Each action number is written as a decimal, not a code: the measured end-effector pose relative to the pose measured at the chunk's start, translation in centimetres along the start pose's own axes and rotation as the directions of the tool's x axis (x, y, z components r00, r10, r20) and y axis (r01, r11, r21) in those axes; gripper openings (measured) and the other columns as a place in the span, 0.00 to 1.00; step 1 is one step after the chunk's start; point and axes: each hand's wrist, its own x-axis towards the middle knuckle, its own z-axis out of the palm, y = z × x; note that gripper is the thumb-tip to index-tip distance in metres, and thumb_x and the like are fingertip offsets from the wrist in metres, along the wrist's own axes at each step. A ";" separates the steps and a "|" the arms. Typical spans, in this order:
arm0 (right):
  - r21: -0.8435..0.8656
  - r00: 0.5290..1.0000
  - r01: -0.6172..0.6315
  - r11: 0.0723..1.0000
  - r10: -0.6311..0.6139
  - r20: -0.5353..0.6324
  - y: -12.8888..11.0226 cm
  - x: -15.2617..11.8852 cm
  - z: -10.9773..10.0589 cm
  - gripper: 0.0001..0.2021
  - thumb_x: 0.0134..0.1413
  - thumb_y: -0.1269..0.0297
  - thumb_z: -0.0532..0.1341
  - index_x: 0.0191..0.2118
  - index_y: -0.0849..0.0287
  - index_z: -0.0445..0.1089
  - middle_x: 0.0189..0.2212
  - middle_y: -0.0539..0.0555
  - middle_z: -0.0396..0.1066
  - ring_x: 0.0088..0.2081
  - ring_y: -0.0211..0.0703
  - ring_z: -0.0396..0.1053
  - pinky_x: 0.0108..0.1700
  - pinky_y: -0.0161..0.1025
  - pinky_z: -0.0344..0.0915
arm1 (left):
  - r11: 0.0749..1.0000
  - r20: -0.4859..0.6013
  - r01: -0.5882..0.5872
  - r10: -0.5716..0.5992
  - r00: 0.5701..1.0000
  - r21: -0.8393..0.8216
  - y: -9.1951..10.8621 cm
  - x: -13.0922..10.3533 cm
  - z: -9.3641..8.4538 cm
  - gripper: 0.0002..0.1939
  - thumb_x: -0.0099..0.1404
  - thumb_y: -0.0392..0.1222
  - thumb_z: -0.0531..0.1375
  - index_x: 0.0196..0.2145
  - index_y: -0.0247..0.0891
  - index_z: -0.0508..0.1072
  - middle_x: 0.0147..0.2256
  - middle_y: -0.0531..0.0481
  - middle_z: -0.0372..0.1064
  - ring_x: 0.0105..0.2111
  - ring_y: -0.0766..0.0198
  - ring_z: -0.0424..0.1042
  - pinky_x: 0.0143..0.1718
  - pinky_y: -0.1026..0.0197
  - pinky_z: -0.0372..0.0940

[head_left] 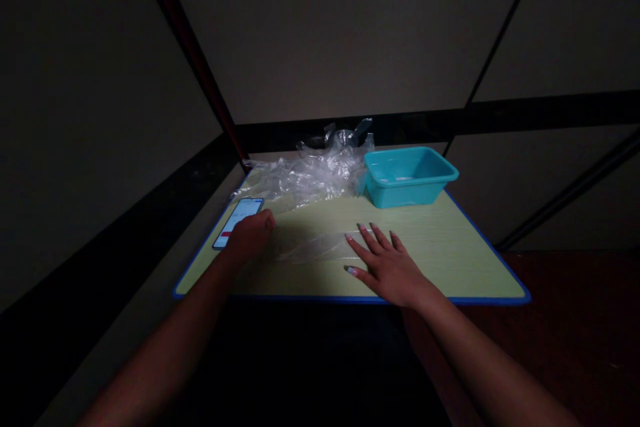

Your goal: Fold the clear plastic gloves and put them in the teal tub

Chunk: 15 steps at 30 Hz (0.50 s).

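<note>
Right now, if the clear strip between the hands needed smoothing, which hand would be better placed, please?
Probably the right hand: it is spread open, palm down, at one end of the clear strip. The left hand is curled by the phone.

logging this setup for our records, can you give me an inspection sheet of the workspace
Surface: pale yellow-green table with a blue edge
Job's things: flat clear plastic between the hands; crumpled clear plastic heaped at the back; turquoise tub, back right
Clutter: phone, screen lit, at left
Hands: left hand curled, hold on plastic unclear; right hand spread, palm down
Cables: nothing seen
Surroundings: dim; greyish wall panels, dark reddish floor at right
</note>
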 end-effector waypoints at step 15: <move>-0.087 0.997 0.063 0.994 -0.066 -0.030 0.8 0.2 1.2 0.35 0.57 0.58 0.48 0.66 0.71 0.41 0.65 0.65 0.37 0.66 0.53 0.35 0.61 0.60 0.37 | 0.882 -0.001 -0.453 0.457 0.889 -0.130 14.6 -6.8 6.6 0.37 0.65 0.60 0.45 0.64 0.32 0.47 0.64 0.36 0.44 0.63 0.49 0.45 0.60 0.44 0.47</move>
